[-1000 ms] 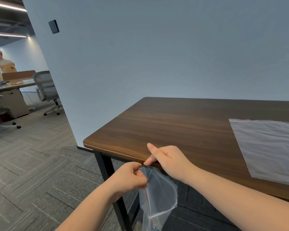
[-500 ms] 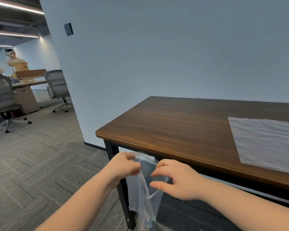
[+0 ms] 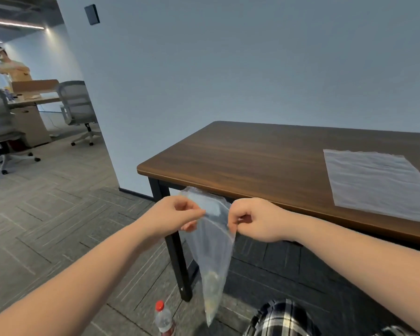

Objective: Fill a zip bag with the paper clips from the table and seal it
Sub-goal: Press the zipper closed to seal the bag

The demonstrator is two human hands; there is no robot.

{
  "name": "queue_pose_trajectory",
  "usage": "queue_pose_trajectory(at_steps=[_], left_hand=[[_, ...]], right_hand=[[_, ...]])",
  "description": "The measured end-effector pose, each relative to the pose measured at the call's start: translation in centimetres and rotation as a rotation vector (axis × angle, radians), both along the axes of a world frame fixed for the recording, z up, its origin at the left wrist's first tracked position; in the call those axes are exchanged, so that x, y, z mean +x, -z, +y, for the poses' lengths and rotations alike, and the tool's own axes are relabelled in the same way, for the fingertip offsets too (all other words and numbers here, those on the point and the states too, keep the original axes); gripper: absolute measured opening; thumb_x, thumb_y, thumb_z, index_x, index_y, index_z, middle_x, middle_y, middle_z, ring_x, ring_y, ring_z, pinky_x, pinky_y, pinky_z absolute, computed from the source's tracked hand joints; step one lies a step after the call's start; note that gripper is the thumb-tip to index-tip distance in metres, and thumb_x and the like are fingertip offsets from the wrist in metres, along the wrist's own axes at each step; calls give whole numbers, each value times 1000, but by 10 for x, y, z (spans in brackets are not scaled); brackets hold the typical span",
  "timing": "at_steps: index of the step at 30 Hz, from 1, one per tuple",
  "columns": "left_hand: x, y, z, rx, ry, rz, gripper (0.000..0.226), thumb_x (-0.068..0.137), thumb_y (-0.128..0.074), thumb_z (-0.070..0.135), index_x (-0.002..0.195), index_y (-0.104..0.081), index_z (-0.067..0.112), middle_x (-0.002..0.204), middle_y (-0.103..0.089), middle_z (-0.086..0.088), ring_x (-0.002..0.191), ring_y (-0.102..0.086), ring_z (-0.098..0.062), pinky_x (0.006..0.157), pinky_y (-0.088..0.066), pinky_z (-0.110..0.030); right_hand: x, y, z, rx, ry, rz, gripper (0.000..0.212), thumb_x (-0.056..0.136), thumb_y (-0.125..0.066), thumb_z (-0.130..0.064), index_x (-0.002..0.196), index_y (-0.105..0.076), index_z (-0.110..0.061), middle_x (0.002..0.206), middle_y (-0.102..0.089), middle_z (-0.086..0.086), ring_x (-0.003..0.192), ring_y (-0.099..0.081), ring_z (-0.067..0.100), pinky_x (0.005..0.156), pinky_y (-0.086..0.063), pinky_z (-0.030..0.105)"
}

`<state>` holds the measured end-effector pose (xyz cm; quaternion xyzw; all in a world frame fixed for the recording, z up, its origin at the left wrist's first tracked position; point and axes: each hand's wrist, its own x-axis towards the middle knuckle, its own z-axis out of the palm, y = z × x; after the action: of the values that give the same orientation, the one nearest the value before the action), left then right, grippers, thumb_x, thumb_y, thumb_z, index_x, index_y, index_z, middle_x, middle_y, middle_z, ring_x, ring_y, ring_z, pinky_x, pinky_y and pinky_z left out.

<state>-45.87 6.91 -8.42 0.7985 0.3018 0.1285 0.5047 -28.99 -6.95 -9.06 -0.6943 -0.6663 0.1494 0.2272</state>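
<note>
Two hands, left hand (image 3: pixel 177 215) and right hand (image 3: pixel 252 220), pinch opposite top corners of the zip bag (image 3: pixel 212 253), hanging clear of the table (image 3: pixel 264 163), paper clips (image 3: pixel 211 294) pooled below, apparently stretching the mouth for sealing.

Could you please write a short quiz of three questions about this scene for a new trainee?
1. True or false: the zip bag lies flat on the table.
2. Which hands pinch the bag's top? A) left only B) right only C) both
3. What stands on the floor near the bag's bottom?

Key: 1. False; it hangs below the table edge. 2. C, left hand and right hand. 3. A red-capped bottle.
</note>
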Motion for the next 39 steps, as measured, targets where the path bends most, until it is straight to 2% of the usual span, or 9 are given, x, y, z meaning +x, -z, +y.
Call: queue_pose_trajectory(at_steps=[4,9,12,15,19,26,30,34,39], left_hand=[[-12,-3,11,226,195,178,25,88,-56,7,96,-67,29,76,-57,11,70,-54,-6,74,-43,-20],[-5,15,31,783,158,192,21,83,-71,29,74,-58,42,106,-43,7,103,-45,-18,99,-41,-38],[3,18,34,612,185,146,15,88,-65,28,75,-60,30,139,-41,3,131,-36,-16,111,-31,-41],[10,15,33,469,162,61,18,92,-60,25,75,-56,19,93,-62,5,87,-56,-11,84,-44,-31],[16,5,31,530,81,23,22,87,-67,28,68,-59,19,63,-53,6,59,-45,-12,62,-39,-26],[24,-6,24,620,-79,-64,29,75,-78,35,63,-60,16,56,-52,8,54,-45,-6,54,-35,-21],[20,-14,26,561,-47,-74,32,67,-84,36,68,-63,13,63,-56,4,59,-48,-9,60,-41,-22],[11,-20,31,359,14,-139,11,74,-81,21,78,-71,25,82,-72,4,75,-65,-7,73,-52,-18],[15,-18,26,361,-6,-173,11,79,-76,13,76,-72,22,66,-71,13,63,-63,2,64,-50,-12]], right_hand=[[15,-12,-3,24,6,159,44,78,-51,4,61,-58,-36,97,-65,-3,98,-62,22,94,-49,41],[19,-25,-2,-57,-25,160,28,85,-55,0,71,-67,-21,117,-53,-17,108,-57,9,97,-43,20],[17,-36,0,-2,9,145,30,84,-56,-1,70,-67,-25,108,-50,-11,98,-58,20,90,-48,27],[19,-47,0,13,40,74,28,84,-52,-4,75,-68,-26,94,-60,0,85,-58,29,82,-50,33],[17,-54,1,-57,130,134,28,82,-46,2,77,-70,-11,68,-65,-6,55,-56,3,59,-49,15],[21,-45,-1,-152,109,-100,40,77,-65,-53,84,-69,-14,77,-66,-1,71,-58,10,70,-49,28],[31,-40,-4,-91,88,-269,11,85,-65,-24,87,-66,-13,76,-59,-8,71,-55,9,70,-44,24],[50,-44,-17,-58,220,-14,8,88,-62,-17,84,-62,-10,78,-70,3,68,-69,16,64,-59,26],[65,-55,-33,-51,285,16,11,78,-73,-23,81,-63,-25,83,-73,-2,76,-63,10,75,-49,25]])
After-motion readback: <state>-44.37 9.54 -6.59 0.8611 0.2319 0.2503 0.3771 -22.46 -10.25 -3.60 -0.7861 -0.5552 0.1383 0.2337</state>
